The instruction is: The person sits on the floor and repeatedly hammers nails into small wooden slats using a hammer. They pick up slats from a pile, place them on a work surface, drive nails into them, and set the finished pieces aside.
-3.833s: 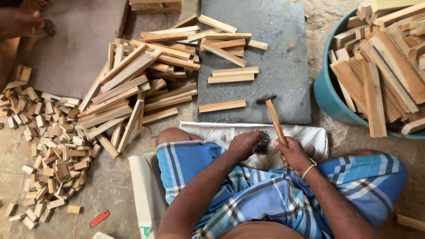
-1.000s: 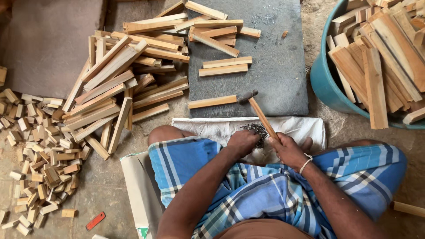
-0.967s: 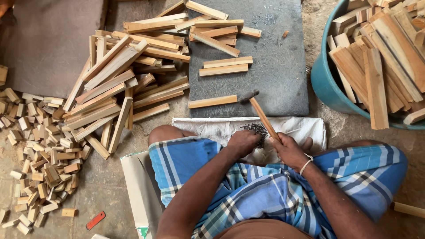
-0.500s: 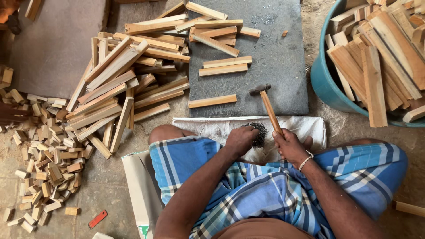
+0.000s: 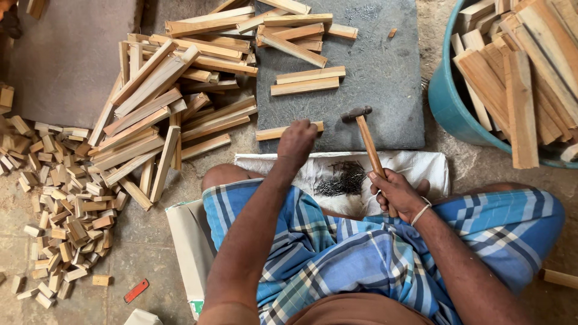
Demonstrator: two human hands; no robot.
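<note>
Nearest the camera, a blue checked cloth covers the person's lap. On a white sack spread just beyond the knees lies a dark heap of nails. The right hand rests at the sack's near right side, its fingers wrapped around the wooden handle of a hammer, whose metal head points away and hangs above the near edge of a grey stone slab. The left hand reaches over the sack to the slab's near left corner, fingers curled down on a single wood strip that lies along the slab's near edge; how firmly they pinch it cannot be told.

Farther on the slab, two strips lie side by side near its middle, and a looser stack crowds the far left corner. Left of the slab a big pile of long slats spills onto the floor, and beyond that, at the left edge, a scatter of small wood blocks. A small red piece lies on the floor near the left knee. At the far right, a blue tub holds many upright and leaning planks, packed full.
</note>
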